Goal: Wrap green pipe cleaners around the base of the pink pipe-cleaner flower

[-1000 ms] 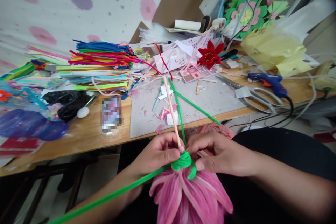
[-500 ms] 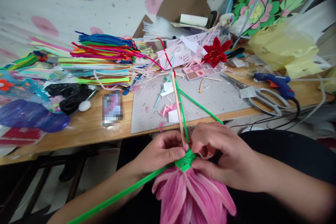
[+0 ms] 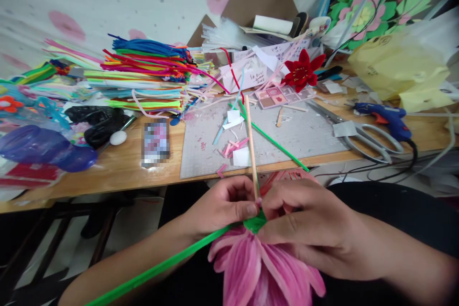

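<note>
A pink pipe-cleaner flower (image 3: 265, 267) hangs head down, with a light wooden stick (image 3: 250, 143) rising from its base. My left hand (image 3: 225, 208) is closed around the lower end of the stick, thumb and fingers pressed together just above the flower. At the base, a green pipe cleaner (image 3: 168, 260) is wrapped round, and its long end runs to the lower left across my left forearm. My right hand (image 3: 308, 220) pinches the green wrapping from the right, its fingertips covering part of it. Another green pipe cleaner (image 3: 279, 146) lies slanted on the cutting mat.
Behind lies a grey cutting mat (image 3: 201, 153) with pink scraps and paper bits. Bundles of coloured pipe cleaners (image 3: 143, 62) are piled at left. Large scissors (image 3: 369, 138), a blue glue gun (image 3: 385, 117) and a red flower (image 3: 304, 71) are at right.
My right hand has closed lower over the green wrapping, hiding more of it. The green strand that stood beside the stick no longer shows there. The view has shifted slightly.
</note>
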{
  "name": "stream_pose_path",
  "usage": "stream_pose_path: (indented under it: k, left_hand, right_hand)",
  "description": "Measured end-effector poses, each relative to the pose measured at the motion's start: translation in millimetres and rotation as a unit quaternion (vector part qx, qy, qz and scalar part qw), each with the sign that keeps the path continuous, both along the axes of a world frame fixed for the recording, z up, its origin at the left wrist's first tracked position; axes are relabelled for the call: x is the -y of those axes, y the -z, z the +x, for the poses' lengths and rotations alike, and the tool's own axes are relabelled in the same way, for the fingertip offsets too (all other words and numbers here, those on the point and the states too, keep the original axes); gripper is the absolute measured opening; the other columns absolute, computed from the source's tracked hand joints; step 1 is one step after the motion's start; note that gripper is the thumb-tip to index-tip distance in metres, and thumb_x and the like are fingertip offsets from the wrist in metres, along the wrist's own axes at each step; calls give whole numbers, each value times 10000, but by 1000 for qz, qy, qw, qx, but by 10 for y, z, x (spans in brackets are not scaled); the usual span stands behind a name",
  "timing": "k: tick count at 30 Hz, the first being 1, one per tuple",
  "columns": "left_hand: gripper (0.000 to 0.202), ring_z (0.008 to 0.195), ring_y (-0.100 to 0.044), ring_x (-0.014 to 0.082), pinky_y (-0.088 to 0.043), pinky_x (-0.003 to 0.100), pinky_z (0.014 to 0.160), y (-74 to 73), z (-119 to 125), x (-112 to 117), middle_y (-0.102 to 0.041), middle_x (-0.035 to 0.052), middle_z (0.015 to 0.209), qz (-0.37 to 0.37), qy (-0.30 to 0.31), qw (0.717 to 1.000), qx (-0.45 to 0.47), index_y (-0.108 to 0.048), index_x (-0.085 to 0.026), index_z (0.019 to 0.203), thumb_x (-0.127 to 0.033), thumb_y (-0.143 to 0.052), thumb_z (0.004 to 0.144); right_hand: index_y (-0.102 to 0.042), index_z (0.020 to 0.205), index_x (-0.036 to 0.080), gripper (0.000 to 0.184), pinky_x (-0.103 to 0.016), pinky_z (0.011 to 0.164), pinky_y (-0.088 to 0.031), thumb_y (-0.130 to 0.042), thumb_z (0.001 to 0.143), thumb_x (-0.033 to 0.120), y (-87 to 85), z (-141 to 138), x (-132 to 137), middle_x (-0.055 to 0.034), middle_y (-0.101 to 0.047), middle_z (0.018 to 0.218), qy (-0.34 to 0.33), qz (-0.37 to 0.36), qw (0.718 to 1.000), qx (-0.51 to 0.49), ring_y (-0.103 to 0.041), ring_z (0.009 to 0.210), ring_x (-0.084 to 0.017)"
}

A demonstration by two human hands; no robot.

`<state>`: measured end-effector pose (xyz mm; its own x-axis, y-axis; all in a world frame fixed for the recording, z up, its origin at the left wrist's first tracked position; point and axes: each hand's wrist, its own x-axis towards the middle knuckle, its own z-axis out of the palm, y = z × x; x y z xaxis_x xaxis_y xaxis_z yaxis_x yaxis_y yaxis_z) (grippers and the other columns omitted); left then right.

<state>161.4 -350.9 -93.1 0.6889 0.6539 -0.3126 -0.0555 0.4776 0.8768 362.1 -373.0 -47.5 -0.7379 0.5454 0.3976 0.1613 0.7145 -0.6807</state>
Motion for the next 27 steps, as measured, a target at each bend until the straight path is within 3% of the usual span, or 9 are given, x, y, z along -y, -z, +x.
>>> stream_pose_path:
  k: [6,12,17,22,27]
  left_hand:
    - [434,650,-484,114,-331,239,598,-4,-9,5,-517,-11,704,-4,-1,1000,-15,-570,-137,815,-473,-761,618]
    - [397,673,-480,109,-335,232,616,-23,-53,-7,-540,-1,751,9,14,1000,0,-577,-140,830,-454,-744,652]
    - [359,702,-493,122,-350,246,655,-62,-100,-37,-548,1,782,9,38,999,8,-574,-147,838,-366,-761,623]
    - [305,716,-488,124,-358,252,664,-97,-106,-74,-542,-8,797,45,61,997,-33,-562,-161,841,-248,-733,605]
    - [266,740,-516,135,-390,262,683,-164,-75,-112,-554,-6,796,83,81,992,-40,-565,-153,833,-193,-708,612]
  right_hand:
    - [-650,920,137,236,-256,636,-429,-414,911,136,-36,-17,17,-64,-580,802,17,55,997,42,-548,719,-125]
    - [-650,829,147,295,-267,618,-436,-381,949,153,-112,-51,73,-33,-590,679,84,133,981,113,-545,635,-131]
    - [-662,781,130,335,-322,628,-449,-363,932,120,-150,-36,69,-78,-652,772,41,221,963,149,-579,704,-185]
    - [-652,842,139,288,-300,617,-437,-378,934,138,-163,-5,14,-75,-629,795,20,132,981,140,-567,703,-166]
    - [-624,985,114,187,-251,707,-466,-472,878,98,-244,17,-85,-76,-622,858,-14,-4,999,43,-590,800,-138]
